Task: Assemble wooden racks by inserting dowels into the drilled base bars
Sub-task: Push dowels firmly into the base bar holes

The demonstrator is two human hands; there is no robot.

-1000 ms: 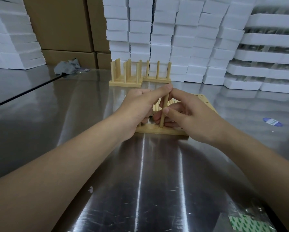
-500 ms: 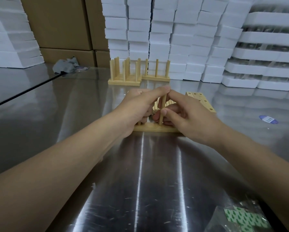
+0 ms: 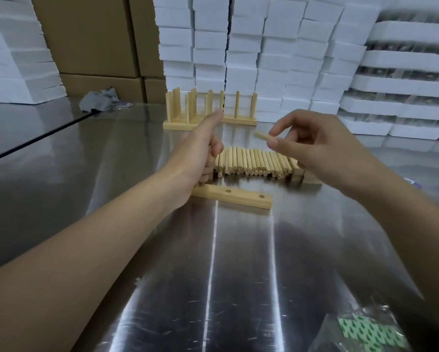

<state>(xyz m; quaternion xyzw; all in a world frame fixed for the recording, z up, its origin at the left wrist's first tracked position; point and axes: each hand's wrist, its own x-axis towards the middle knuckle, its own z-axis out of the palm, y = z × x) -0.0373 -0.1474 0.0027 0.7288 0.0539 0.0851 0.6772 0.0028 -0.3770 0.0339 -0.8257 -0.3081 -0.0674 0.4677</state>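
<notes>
Pinching a dowel, the right hand hangs above the dowel row. Left hand curls at the base bar end; hold unclear.

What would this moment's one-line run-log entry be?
right hand: pinches one dowel, raised | left hand: at left end of base bar, grip unclear | bar: two visible holes empty | loose dowels: row behind bar

glossy brushed-metal table, pale matt wooden dowels, wooden base bar
</notes>
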